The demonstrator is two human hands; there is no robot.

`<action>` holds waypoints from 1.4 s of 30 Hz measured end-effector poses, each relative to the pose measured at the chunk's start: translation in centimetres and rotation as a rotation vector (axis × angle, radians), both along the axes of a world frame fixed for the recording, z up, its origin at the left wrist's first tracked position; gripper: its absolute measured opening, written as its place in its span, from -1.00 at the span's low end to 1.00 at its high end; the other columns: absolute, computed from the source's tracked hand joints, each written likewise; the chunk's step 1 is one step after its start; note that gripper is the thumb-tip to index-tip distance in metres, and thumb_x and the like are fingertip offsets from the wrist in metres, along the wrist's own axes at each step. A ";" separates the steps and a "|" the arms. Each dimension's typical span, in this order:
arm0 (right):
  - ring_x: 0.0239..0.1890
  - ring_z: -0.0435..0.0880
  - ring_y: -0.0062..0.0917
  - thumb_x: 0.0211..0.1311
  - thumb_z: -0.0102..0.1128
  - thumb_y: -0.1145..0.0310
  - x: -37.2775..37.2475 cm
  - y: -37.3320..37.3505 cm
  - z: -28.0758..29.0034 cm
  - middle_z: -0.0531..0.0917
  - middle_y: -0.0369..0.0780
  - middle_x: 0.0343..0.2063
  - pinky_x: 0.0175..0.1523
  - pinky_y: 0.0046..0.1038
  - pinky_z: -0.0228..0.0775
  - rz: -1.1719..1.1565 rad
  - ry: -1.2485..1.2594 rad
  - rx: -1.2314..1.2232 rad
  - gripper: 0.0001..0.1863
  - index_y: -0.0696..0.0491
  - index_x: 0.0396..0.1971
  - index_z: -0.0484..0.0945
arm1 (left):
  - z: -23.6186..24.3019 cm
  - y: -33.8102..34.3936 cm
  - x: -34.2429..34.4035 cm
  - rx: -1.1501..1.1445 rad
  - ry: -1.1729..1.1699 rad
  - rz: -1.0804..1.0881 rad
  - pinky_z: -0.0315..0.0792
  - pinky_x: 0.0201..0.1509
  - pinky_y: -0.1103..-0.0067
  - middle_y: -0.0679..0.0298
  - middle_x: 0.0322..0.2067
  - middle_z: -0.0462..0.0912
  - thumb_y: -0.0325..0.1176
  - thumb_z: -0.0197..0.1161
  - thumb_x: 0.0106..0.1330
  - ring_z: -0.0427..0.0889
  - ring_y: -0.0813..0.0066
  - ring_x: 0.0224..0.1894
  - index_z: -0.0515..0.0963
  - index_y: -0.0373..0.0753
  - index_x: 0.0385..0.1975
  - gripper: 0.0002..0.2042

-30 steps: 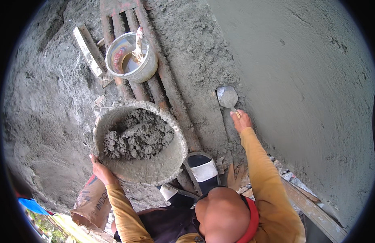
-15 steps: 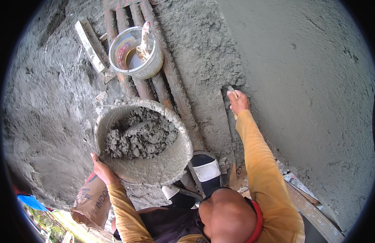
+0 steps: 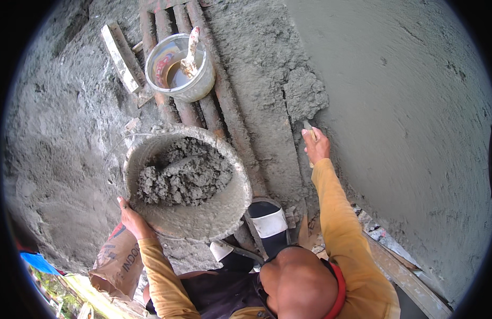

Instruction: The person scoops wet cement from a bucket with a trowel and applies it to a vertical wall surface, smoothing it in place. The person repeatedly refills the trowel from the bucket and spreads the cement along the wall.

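Note:
My left hand (image 3: 134, 218) grips the side of a tilted, crusted bucket (image 3: 237, 199), which holds lumpy grey mortar (image 3: 182, 175). Over on the right, my right hand (image 3: 316, 143) is closed on the wooden handle of a trowel (image 3: 309, 127); most of its blade is hidden. Just beyond the trowel, a rough heap of mortar (image 3: 304, 93) lies along the edge of smooth grey plaster (image 3: 395, 117). Above the bucket stands a clear pail (image 3: 201, 82) of murky water, with a dirty-handled brush (image 3: 193, 50) standing in it.
Crusted round poles (image 3: 232, 122) run away from me beneath the pail. A pale plank (image 3: 118, 58) lies left of them, on rough cement ground (image 3: 54, 159). A paper sack (image 3: 113, 266) is beside my left arm, my sandalled feet (image 3: 268, 223) below, boards (image 3: 405, 271) at lower right.
My right hand went forward, then back slightly. The mortar that was on the trowel blade now appears as a heap by the plaster edge. My left hand stays on the bucket.

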State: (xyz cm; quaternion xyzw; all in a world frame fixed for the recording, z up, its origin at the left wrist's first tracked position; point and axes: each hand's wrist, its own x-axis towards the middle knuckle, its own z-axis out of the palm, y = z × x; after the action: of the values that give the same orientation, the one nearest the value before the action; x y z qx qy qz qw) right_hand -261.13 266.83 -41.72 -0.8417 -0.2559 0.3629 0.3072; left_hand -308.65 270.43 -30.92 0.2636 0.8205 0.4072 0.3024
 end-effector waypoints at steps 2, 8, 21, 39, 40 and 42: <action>-0.52 0.59 -0.41 0.08 0.17 0.11 0.2 -0.7 0.5 0.59 -0.12 -0.55 -0.31 -0.42 0.42 0.023 -0.043 -0.001 -0.51 0.21 -0.13 0.48 | 0.8 0.3 1.0 -0.019 -0.074 0.010 0.19 0.13 0.59 0.11 -0.03 0.45 -0.05 -0.09 0.34 0.39 0.43 -0.02 0.31 -0.52 0.07 -0.44; -0.37 0.61 -0.24 0.08 0.19 0.15 0.4 -2.3 7.7 0.61 -0.02 -0.39 -0.24 -0.39 0.41 0.241 -0.193 0.093 -0.52 0.23 -0.13 0.47 | 0.4 0.0 0.1 -0.037 0.006 -0.005 0.25 -0.02 0.60 0.20 -0.22 0.49 0.00 -0.02 0.30 0.38 0.49 -0.20 0.45 -0.51 -0.13 -0.45; -0.43 0.54 -0.38 -0.03 0.26 0.27 -10.8 -2.0 23.0 0.47 -0.21 -0.43 -0.37 -0.38 0.42 0.998 -0.422 0.399 -0.49 0.07 -0.04 0.38 | 1.7 0.7 1.8 -0.001 -0.195 0.085 0.26 -0.16 0.60 0.30 -0.37 0.45 0.02 -0.02 0.28 0.33 0.52 -0.32 0.49 -0.43 -0.28 -0.50; -0.44 0.58 -0.35 0.03 0.15 0.14 -7.0 0.8 3.7 0.58 -0.05 -0.35 -0.23 -0.37 0.41 0.412 0.285 -0.168 -0.40 0.15 0.05 0.34 | -0.1 -0.2 -0.6 -0.043 -0.019 0.053 0.27 -0.17 0.57 0.25 -0.40 0.44 0.08 -0.07 0.29 0.33 0.48 -0.31 0.47 -0.39 -0.41 -0.48; -0.37 0.58 -0.29 0.03 0.15 0.14 -6.4 0.1 3.0 0.58 -0.03 -0.34 -0.17 -0.34 0.39 0.384 0.194 -0.127 -0.41 0.14 0.04 0.34 | 0.3 0.1 0.3 -0.047 -0.016 0.079 0.27 -0.16 0.58 0.25 -0.40 0.44 0.07 -0.07 0.29 0.33 0.49 -0.31 0.47 -0.38 -0.41 -0.49; -0.18 0.51 -0.17 0.05 0.12 0.15 -5.1 -0.5 2.5 0.53 0.02 -0.23 -0.05 -0.27 0.32 0.352 0.053 -0.091 -0.43 0.12 0.05 0.32 | 1.2 0.8 1.8 -0.054 -0.002 0.134 0.26 -0.15 0.59 0.27 -0.38 0.44 0.06 -0.07 0.30 0.32 0.51 -0.30 0.46 -0.37 -0.40 -0.50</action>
State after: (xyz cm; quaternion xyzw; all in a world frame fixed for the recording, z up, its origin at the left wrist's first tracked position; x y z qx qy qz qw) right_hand -266.23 266.37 -39.25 -0.7871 -0.3744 0.4442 0.2074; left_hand -306.83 271.20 -29.76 0.1995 0.8467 0.4045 0.2824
